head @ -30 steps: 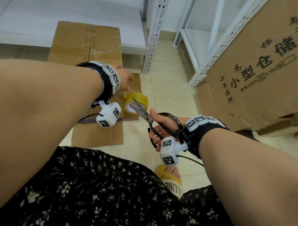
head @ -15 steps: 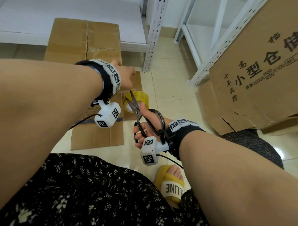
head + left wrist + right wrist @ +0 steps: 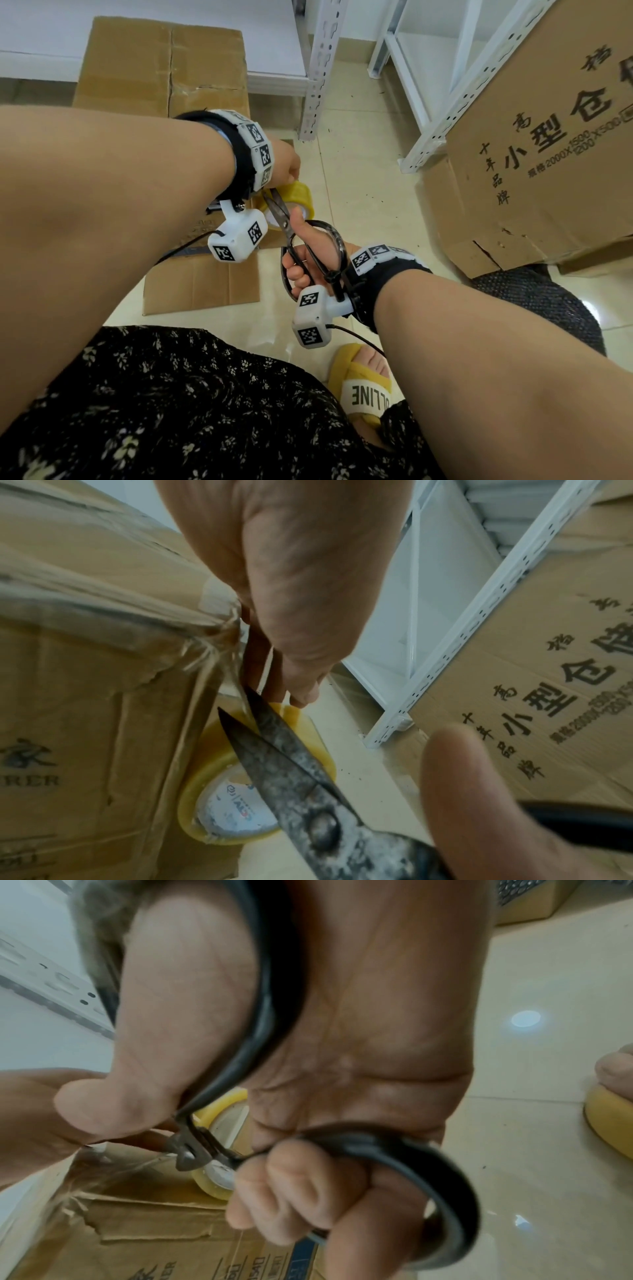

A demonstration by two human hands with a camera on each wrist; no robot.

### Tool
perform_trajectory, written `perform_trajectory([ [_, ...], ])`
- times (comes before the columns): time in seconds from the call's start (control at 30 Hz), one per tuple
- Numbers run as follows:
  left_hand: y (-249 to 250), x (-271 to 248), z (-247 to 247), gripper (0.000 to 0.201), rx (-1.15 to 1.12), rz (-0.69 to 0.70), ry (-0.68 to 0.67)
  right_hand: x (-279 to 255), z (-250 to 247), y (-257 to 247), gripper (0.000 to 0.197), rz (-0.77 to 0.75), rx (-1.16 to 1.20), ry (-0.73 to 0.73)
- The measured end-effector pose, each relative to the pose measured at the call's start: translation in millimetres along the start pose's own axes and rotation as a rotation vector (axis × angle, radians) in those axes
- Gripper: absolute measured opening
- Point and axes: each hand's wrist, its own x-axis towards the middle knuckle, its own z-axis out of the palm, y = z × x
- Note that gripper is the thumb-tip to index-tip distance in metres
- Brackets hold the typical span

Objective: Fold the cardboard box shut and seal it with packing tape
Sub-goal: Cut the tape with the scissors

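The right hand [image 3: 310, 253] grips dark metal scissors with black loop handles [image 3: 284, 753], blades parted around a clear tape strip [image 3: 219, 653]. The left hand [image 3: 291, 593] pinches that strip above the yellowish packing-tape roll [image 3: 222, 785], which hangs just right of the brown cardboard box [image 3: 92, 723] on the floor.

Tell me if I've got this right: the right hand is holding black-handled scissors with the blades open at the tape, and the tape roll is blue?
Not quite: the tape roll is yellowish, not blue, as the left wrist view shows. The rest holds: the right hand grips the black-handled scissors, blades open at the tape strip the left hand holds.
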Motion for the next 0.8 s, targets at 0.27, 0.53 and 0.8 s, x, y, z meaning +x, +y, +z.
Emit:
perform_trajectory([
  [0.27, 2, 23, 10, 0.038, 0.000, 0.002, -0.061, -3, -6, -1, 0.077, -0.028, -0.080, -0.018],
  [0.53, 0, 26, 6, 0.030, -0.100, -0.017, -0.047, -2, -14, -2, 0.072, -0.158, -0.225, 0.030],
  [0.8, -5, 25, 7, 0.031, -0.142, 0.009, 0.029, -4, -23, -3, 0.065, -0.169, -0.286, 0.048],
])
